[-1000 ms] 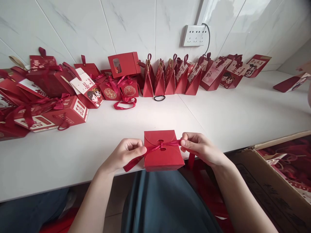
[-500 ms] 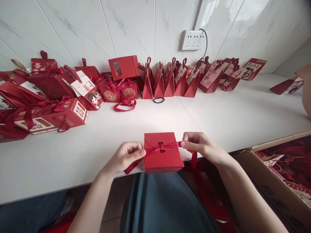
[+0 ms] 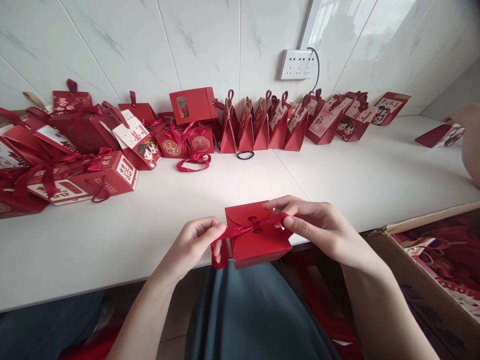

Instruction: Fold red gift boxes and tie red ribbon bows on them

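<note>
A small red gift box (image 3: 258,245) sits at the front edge of the white counter, turned slightly, with a round cut-out in its top. Through the cut-out runs a dark red ribbon (image 3: 240,230), crossed or knotted at the middle; which of the two I cannot tell. My left hand (image 3: 198,242) pinches the ribbon's left end between thumb and forefinger, and a loose length hangs below it. On the other side my right hand (image 3: 309,222) grips the ribbon between thumb and fingertips, its forefinger stretched over the box's far right corner.
Finished-looking red boxes (image 3: 105,172) are piled at the left. Upright triangular boxes (image 3: 261,127) line the tiled wall. A black hair tie (image 3: 245,155) and a ribbon loop (image 3: 193,164) lie before them. An open carton (image 3: 397,255) of red packaging stands at right. Another person's hand (image 3: 473,120) shows far right.
My right hand has moved over the box's right side, and the ribbon there is shorter and looser. The box has turned a little. The ribbon's left tail now hangs beside the box.
</note>
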Demonstrator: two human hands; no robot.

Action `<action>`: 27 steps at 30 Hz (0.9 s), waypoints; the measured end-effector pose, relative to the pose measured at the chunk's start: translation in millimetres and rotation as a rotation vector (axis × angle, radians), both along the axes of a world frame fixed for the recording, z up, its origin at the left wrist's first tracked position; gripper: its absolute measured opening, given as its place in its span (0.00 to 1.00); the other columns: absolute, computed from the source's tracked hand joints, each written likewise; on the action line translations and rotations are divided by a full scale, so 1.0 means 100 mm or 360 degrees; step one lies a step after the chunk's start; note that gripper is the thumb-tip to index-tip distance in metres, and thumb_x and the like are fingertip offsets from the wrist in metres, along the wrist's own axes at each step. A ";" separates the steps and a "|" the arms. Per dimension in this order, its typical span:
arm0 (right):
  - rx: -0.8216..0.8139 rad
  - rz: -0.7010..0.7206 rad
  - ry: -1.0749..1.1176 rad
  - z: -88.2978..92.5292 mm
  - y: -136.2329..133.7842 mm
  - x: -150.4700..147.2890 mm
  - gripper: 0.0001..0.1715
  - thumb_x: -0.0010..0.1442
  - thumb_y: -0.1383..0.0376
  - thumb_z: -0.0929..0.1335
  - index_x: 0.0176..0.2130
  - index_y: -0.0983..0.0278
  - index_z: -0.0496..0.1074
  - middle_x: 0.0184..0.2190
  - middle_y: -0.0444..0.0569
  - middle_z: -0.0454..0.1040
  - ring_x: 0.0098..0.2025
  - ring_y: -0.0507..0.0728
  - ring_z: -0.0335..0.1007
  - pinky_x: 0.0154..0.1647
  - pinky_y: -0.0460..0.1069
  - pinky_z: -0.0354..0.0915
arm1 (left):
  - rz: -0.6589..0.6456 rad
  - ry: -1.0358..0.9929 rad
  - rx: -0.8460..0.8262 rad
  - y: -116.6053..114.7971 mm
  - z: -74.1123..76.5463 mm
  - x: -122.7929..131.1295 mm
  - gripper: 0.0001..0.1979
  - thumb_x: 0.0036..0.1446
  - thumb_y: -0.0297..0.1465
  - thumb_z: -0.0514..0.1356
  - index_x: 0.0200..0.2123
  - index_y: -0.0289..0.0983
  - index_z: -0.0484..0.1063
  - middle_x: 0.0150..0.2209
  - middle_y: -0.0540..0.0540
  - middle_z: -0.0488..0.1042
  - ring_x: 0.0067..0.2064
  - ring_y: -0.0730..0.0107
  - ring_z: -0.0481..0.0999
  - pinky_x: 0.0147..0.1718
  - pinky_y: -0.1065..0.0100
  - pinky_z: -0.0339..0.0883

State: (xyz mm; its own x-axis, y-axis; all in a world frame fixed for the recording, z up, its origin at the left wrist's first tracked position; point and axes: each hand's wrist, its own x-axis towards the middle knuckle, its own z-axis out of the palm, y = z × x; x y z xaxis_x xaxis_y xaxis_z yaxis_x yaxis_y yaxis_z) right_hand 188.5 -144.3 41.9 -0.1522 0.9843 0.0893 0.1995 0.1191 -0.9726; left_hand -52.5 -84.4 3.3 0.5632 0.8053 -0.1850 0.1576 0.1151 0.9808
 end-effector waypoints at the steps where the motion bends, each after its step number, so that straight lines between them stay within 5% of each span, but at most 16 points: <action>1: 0.0004 0.0001 0.0032 -0.01 0.02 -0.03 0.16 0.62 0.57 0.67 0.29 0.64 0.73 0.49 0.53 0.74 0.41 0.57 0.72 0.36 0.49 0.67 | 0.0015 -0.0018 0.0011 0.01 0.01 0.00 0.19 0.60 0.41 0.56 0.20 0.37 0.62 0.19 0.52 0.67 0.23 0.75 0.67 0.26 0.71 0.62; 8: 0.0192 -0.0104 -0.0047 -0.15 0.17 -0.24 0.12 0.62 0.60 0.66 0.32 0.64 0.75 0.33 0.48 0.77 0.36 0.55 0.72 0.36 0.48 0.66 | 0.0026 0.0049 0.0012 0.04 0.14 -0.01 0.13 0.58 0.40 0.58 0.30 0.37 0.64 0.19 0.56 0.60 0.21 0.78 0.60 0.20 0.74 0.56; 12: 0.0333 -0.0118 -0.0150 -0.18 0.17 -0.32 0.12 0.64 0.64 0.64 0.31 0.64 0.74 0.33 0.47 0.75 0.34 0.53 0.70 0.35 0.47 0.64 | 0.0026 0.0204 0.0197 0.02 0.22 -0.03 0.09 0.60 0.39 0.56 0.37 0.39 0.66 0.21 0.56 0.61 0.22 0.78 0.62 0.21 0.75 0.58; 19: 0.0527 -0.0112 -0.0392 -0.17 0.15 -0.35 0.12 0.64 0.71 0.60 0.35 0.64 0.72 0.34 0.49 0.74 0.36 0.54 0.69 0.41 0.51 0.63 | -0.0129 0.0398 0.0445 0.00 0.37 -0.06 0.10 0.62 0.38 0.53 0.35 0.41 0.70 0.24 0.53 0.67 0.27 0.75 0.68 0.26 0.75 0.63; 27: 0.0486 -0.0249 -0.0404 -0.20 0.17 -0.40 0.09 0.62 0.72 0.63 0.35 0.63 0.72 0.32 0.46 0.76 0.35 0.53 0.72 0.42 0.50 0.65 | -0.0143 0.0736 0.1235 -0.06 0.51 -0.05 0.07 0.59 0.30 0.57 0.39 0.44 0.73 0.35 0.52 0.70 0.30 0.78 0.70 0.28 0.77 0.63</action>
State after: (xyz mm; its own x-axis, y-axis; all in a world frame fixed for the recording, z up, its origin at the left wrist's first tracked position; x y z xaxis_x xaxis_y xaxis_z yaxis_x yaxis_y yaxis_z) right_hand 148.9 -127.0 22.4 -0.0578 0.9315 0.3592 0.4665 0.3433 -0.8151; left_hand -57.3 -90.5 54.1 0.6344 0.7546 0.1679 0.5313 -0.5834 0.6143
